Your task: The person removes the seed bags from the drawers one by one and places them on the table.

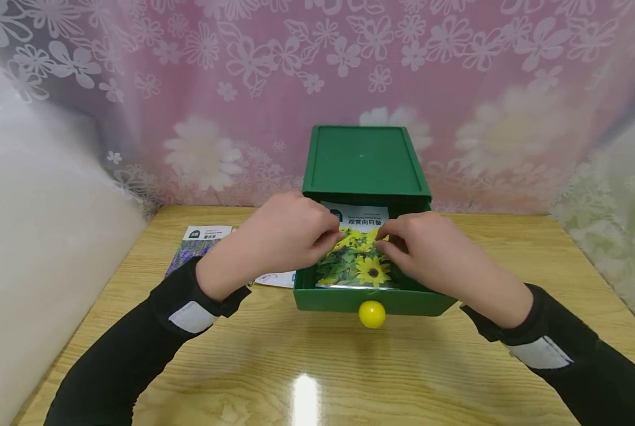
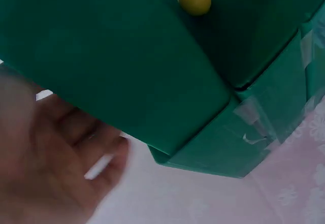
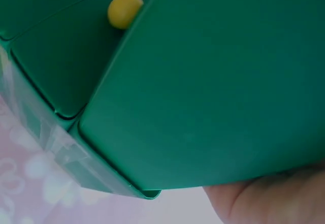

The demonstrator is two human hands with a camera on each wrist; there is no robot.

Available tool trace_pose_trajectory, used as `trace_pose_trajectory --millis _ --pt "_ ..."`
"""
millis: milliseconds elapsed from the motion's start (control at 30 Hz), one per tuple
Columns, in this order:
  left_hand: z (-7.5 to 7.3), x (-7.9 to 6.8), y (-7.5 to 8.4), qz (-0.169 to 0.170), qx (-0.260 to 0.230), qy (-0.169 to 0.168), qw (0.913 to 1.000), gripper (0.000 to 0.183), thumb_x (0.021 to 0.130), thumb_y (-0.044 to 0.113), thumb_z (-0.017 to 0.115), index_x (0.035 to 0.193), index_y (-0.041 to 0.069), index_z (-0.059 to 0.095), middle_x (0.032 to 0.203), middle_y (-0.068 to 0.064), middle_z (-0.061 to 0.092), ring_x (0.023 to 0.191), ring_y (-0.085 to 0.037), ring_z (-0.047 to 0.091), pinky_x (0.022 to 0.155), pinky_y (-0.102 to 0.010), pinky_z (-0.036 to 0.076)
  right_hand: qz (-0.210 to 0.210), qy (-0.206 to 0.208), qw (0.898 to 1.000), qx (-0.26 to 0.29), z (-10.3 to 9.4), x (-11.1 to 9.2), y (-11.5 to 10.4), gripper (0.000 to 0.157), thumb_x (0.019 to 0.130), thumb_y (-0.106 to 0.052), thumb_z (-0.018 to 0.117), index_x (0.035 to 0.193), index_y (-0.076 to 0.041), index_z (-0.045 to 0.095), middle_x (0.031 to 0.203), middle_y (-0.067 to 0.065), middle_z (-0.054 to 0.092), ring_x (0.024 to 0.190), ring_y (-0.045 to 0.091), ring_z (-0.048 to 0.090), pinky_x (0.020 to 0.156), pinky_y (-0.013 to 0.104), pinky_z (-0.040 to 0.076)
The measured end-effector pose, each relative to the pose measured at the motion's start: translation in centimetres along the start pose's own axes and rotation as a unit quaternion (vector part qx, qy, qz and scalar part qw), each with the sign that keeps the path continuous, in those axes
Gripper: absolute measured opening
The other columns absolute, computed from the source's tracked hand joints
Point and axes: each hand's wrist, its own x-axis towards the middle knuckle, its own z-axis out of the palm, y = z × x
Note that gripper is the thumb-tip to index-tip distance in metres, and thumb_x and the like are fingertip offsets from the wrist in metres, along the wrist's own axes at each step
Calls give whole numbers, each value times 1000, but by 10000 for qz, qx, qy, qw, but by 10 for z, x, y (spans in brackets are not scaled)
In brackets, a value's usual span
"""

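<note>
Black sleeves (image 1: 131,337) foremost, left hand (image 1: 293,229) and right hand (image 1: 435,244) hang loosely curled over the flower packet (image 1: 349,267) in the green drawer (image 1: 328,300).

- A solid green drawer (image 1: 328,300) carries a bright yellow knob (image 1: 372,314).
- Yellow, dark-centred blooms and green leaves cover a flower packet (image 1: 349,272), white at the top with dark lettering.
- A second packet (image 1: 192,247) shows purple and green below white.
- Pale yellowish-brown wood grain streaks the tabletop (image 1: 232,367).
- White blossoms pattern a pink-mauve curtain (image 1: 296,106).
- Black sleeves (image 1: 120,343) bear whitish patches (image 1: 193,317).
</note>
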Motion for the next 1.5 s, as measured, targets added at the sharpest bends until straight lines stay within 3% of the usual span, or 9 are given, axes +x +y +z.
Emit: trace_pose_trajectory --millis 233,500,633,733,833,933,1033,1267,1500 --pt "1 9 7 -518 852 -1139 9885 37 101 32 58 65 21 59 54 5 47 59 -14 53 75 -35 45 -23 -74 9976 -687 8 3 3 11 95 -18 69 87 -11 70 60 -6 50 53 10 47 52 31 44" --pt "2 14 13 -572 1123 -1303 9834 50 100 39 59 54 20 50 50 5 35 50 -14 48 58 -29 40 -105 -29 9951 -983 11 3 4 12 93 -18 72 86 -9 71 58 -4 51 48 10 46 48 28 44" --pt "4 14 8 -803 513 -1067 9897 44 100 37 61 60 20 58 50 4 42 48 -13 48 52 -28 42 -298 -41 9939 -1059 10 2 4 9 92 -19 73 91 -10 75 64 -4 58 54 10 52 52 30 49" --pt "3 14 6 -984 -116 -526 9937 30 99 32 63 73 18 69 58 5 54 53 -11 52 52 -27 45 -400 -62 9929 -1115 10 1 5 8 92 -20 74 92 -12 77 68 -4 60 58 11 53 55 31 50" --pt "2 14 5 -1162 -781 22 9901 18 98 29 66 87 16 74 72 6 63 63 -9 56 58 -26 47 -426 -64 9930 -1097 11 0 5 8 92 -20 74 91 -13 78 66 -5 55 58 11 49 55 30 47" --pt "1 14 4 -1360 -1516 214 9788 12 97 26 67 94 17 75 79 9 66 71 -6 58 64 -26 48 -465 -69 9931 -1072 11 -1 5 8 92 -20 74 90 -14 78 65 -6 50 57 10 46 53 28 44" --pt "1 13 4 -1430 -2100 101 9671 13 97 18 64 100 18 77 81 11 67 68 -6 58 62 -27 47 -493 -79 9930 -1071 12 -1 6 8 92 -20 74 91 -14 78 65 -5 50 57 10 45 52 28 43" --pt "2 11 0 -1385 -2531 -489 9562 24 94 13 62 113 18 76 91 9 71 60 -10 56 55 -29 43 -427 -9 9935 -1051 13 -1 7 9 93 -20 73 93 -12 77 67 -4 55 58 11 50 54 29 46" --pt "2 6 -6 -1933 -3380 308 9206 20 95 18 67 111 14 78 93 8 73 81 -9 66 68 -33 52 -214 205 9992 -281 11 -1 9 16 100 -21 63 103 -9 72 64 -6 52 53 9 44 51 29 41"
